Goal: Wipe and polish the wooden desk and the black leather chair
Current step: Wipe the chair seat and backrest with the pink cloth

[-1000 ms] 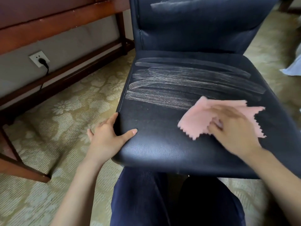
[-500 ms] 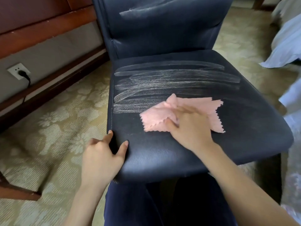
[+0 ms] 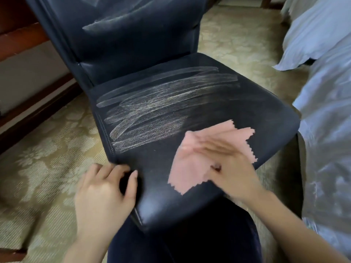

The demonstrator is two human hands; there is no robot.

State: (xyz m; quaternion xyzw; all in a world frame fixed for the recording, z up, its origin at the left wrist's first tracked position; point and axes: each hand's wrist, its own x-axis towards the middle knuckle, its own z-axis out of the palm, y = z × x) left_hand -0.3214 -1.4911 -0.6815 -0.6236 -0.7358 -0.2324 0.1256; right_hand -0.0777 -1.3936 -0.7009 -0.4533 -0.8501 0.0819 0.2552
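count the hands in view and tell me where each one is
2. The left hand grips the front left corner of the chair seat. The right hand presses the pink cloth flat on the seat's front right. None seem hidden.

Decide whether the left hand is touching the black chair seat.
Touching. The head view shows the left hand gripping the chair seat at its front corner, thumb on the leather, fingers curled round the edge.

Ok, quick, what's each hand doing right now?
Left hand: grips the front corner of the chair seat.
Right hand: open, blurred fingers pressing the pink cloth flat onto the seat.
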